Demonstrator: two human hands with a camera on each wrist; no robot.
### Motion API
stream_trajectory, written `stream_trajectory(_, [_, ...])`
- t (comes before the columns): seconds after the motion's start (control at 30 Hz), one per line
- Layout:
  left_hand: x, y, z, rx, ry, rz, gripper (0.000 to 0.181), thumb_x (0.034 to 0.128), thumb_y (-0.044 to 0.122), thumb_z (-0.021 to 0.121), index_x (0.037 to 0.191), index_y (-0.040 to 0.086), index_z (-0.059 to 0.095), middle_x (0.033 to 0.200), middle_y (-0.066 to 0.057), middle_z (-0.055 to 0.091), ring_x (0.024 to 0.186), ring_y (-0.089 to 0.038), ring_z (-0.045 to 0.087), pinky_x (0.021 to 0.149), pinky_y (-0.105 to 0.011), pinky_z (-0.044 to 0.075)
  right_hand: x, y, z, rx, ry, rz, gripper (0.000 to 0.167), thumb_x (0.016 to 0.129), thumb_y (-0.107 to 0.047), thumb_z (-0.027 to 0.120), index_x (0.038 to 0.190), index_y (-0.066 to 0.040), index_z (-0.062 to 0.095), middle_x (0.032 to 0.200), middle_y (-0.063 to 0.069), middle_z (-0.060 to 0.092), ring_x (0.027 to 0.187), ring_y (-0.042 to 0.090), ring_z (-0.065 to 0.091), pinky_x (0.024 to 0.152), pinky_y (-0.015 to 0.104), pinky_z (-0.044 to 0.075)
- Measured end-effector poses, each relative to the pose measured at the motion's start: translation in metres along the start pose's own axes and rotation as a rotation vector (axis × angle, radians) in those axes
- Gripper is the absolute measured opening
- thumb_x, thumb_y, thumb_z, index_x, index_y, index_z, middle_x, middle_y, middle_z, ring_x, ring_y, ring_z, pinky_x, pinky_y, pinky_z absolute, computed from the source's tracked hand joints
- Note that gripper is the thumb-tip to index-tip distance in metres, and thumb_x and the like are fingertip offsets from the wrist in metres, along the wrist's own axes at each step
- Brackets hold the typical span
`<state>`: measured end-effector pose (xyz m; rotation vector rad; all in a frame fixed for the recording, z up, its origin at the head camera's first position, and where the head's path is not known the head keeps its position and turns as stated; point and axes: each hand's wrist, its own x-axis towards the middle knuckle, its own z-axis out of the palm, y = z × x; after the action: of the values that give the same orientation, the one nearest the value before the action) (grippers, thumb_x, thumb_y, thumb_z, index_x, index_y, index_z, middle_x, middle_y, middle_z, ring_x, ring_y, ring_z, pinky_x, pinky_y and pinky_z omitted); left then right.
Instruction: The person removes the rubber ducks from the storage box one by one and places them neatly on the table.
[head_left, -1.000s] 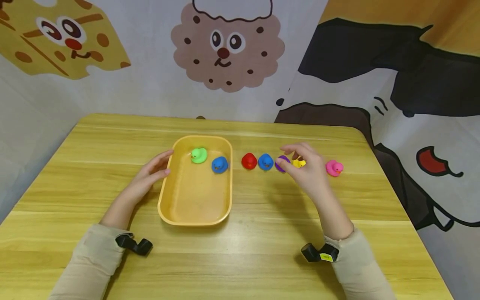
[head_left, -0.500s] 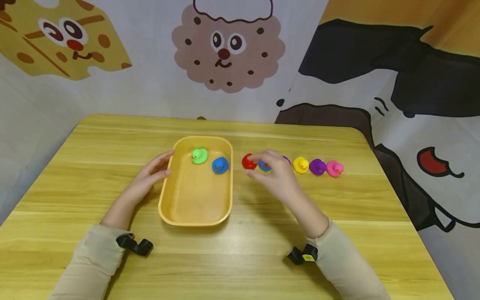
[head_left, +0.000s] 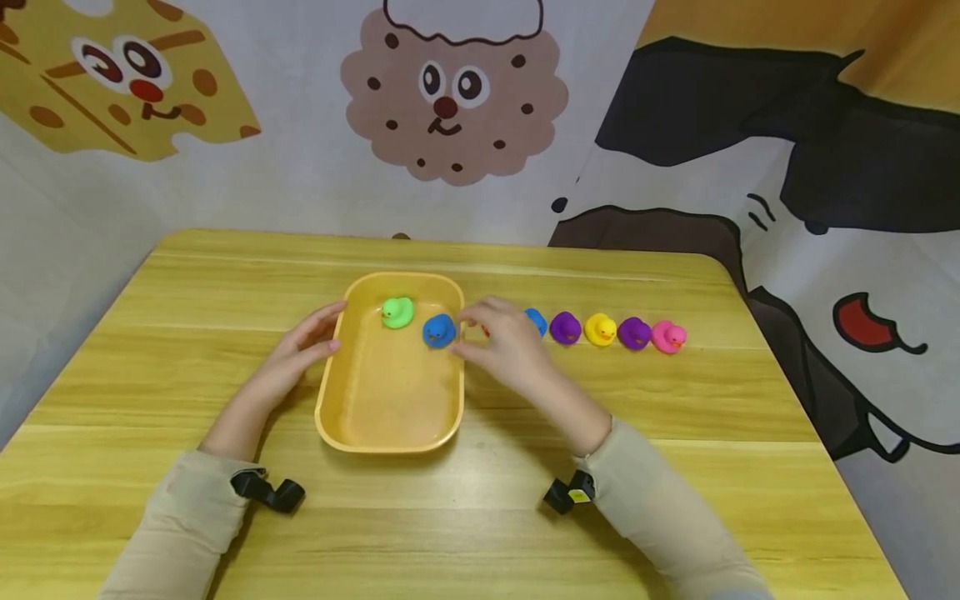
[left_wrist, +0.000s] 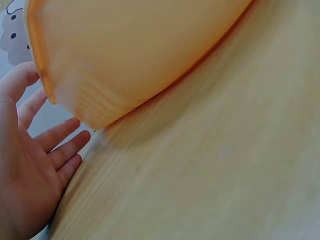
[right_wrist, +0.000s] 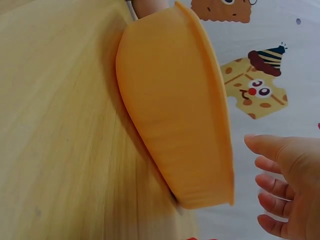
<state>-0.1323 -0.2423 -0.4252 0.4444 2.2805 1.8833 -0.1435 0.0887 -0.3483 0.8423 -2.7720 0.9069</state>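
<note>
The yellow-orange tray [head_left: 397, 400] holds a green rubber duck [head_left: 397, 313] and a blue rubber duck [head_left: 438, 331] near its far end. At the tray's left rim, my left hand [head_left: 296, 346] touches the edge with loosely extended fingers. My right hand [head_left: 513, 346] hovers by the right rim, nothing between its thumb and fingers; the right wrist view shows a gap between it and the tray wall [right_wrist: 175, 110]. Beneath it, a red duck [head_left: 486, 331] is mostly hidden. A second blue duck [head_left: 537, 321] is partly covered by the hand.
Continuing rightward in a line on the wooden table [head_left: 480, 533] are a purple duck [head_left: 566, 328], a yellow duck [head_left: 601, 330], another purple duck [head_left: 634, 333] and a pink duck [head_left: 669, 337]. Behind the table hangs a cartoon-printed cloth [head_left: 300, 200].
My right hand has moved left along the row of ducks, from above the purple and yellow ones to the tray's right rim. The left hand, tray and ducks have stayed put.
</note>
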Motion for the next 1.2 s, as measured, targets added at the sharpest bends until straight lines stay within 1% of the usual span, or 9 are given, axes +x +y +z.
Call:
stream_trajectory(0.13, [0.0,0.0,0.0,0.003,0.0,-0.002,0.055,0.0999,0.015,0.051,0.151,0.013,0.03,0.15,-0.019,0.032,0.131,-0.028,0.037,0.1,-0.028,0.034,0.007,-0.001,0.007,-0.05,-0.023,0.016,0.04,0.079,-0.032,0.08,0.111,-0.012,0.07,0.104,0.002,0.063,0.097,0.019,0.056,0.081,0.034,0.046])
stream_trajectory(0.3, [0.0,0.0,0.0,0.004,-0.002,-0.001,0.055,0.0999,0.015,0.051,0.151,0.013,0.03,0.15,-0.019,0.032,0.131,-0.029,0.036,0.1,-0.028,0.034,0.013,-0.001,0.013,-0.107,-0.024,0.018,0.04,0.078,-0.035,0.08,0.11,-0.013,0.071,0.106,0.001,0.062,0.102,0.02,0.053,0.086,0.036,0.045])
stream_trajectory(0.43, [0.0,0.0,0.0,0.002,-0.001,0.0,0.056,0.0998,0.015,0.051,0.151,0.013,0.03,0.15,-0.019,0.032,0.131,-0.028,0.037,0.101,-0.029,0.034,0.018,-0.001,0.016,-0.142,-0.034,0.035,0.041,0.076,-0.037,0.081,0.109,-0.015,0.071,0.105,0.001,0.059,0.1,0.02,0.05,0.085,0.036,0.042])
stream_trajectory(0.57, [0.0,0.0,0.0,0.004,0.002,0.0,0.056,0.0996,0.015,0.051,0.151,0.014,0.03,0.15,-0.019,0.032,0.131,-0.029,0.037,0.101,-0.03,0.034,0.023,-0.001,0.02,-0.159,-0.042,0.076,0.042,0.073,-0.038,0.083,0.109,-0.017,0.072,0.105,0.001,0.057,0.097,0.019,0.047,0.083,0.035,0.04])
stream_trajectory(0.67, [0.0,0.0,0.0,0.015,0.005,-0.003,0.056,0.0996,0.016,0.051,0.151,0.014,0.03,0.15,-0.018,0.032,0.132,-0.031,0.036,0.103,-0.035,0.032,0.026,-0.001,0.023,-0.167,-0.046,0.105,0.043,0.072,-0.038,0.084,0.108,-0.019,0.072,0.106,0.001,0.057,0.096,0.019,0.044,0.083,0.035,0.038])
stream_trajectory(0.8, [0.0,0.0,-0.001,0.023,0.005,-0.004,0.056,0.0995,0.016,0.051,0.151,0.015,0.03,0.151,-0.018,0.032,0.132,-0.032,0.035,0.105,-0.043,0.03,0.031,-0.003,0.025,-0.195,-0.064,0.15,0.043,0.072,-0.039,0.084,0.108,-0.02,0.072,0.11,0.003,0.056,0.1,0.02,0.042,0.085,0.036,0.036])
stream_trajectory(0.87, [0.0,0.0,-0.001,0.019,0.004,-0.003,0.056,0.0996,0.016,0.051,0.151,0.015,0.03,0.151,-0.018,0.032,0.132,-0.031,0.035,0.105,-0.041,0.031,0.034,-0.004,0.026,-0.211,-0.082,0.176,0.044,0.072,-0.04,0.083,0.109,-0.02,0.071,0.113,0.003,0.055,0.103,0.021,0.041,0.087,0.037,0.036])
stream_trajectory(1.07, [0.001,0.001,0.0,0.011,0.01,0.006,0.055,0.0993,0.015,0.052,0.151,0.012,0.031,0.149,-0.02,0.034,0.129,-0.027,0.039,0.099,-0.026,0.035,0.041,-0.008,0.029,-0.261,-0.125,0.237,0.045,0.075,-0.041,0.081,0.114,-0.022,0.069,0.119,0.004,0.052,0.109,0.023,0.039,0.09,0.038,0.034])
stream_trajectory(1.2, [0.0,0.002,0.001,0.01,0.009,0.006,0.055,0.0994,0.015,0.051,0.151,0.012,0.031,0.149,-0.021,0.033,0.13,-0.029,0.038,0.098,-0.024,0.035,0.044,-0.01,0.031,-0.287,-0.131,0.246,0.044,0.075,-0.04,0.081,0.113,-0.022,0.069,0.119,0.004,0.051,0.109,0.023,0.038,0.09,0.038,0.034])
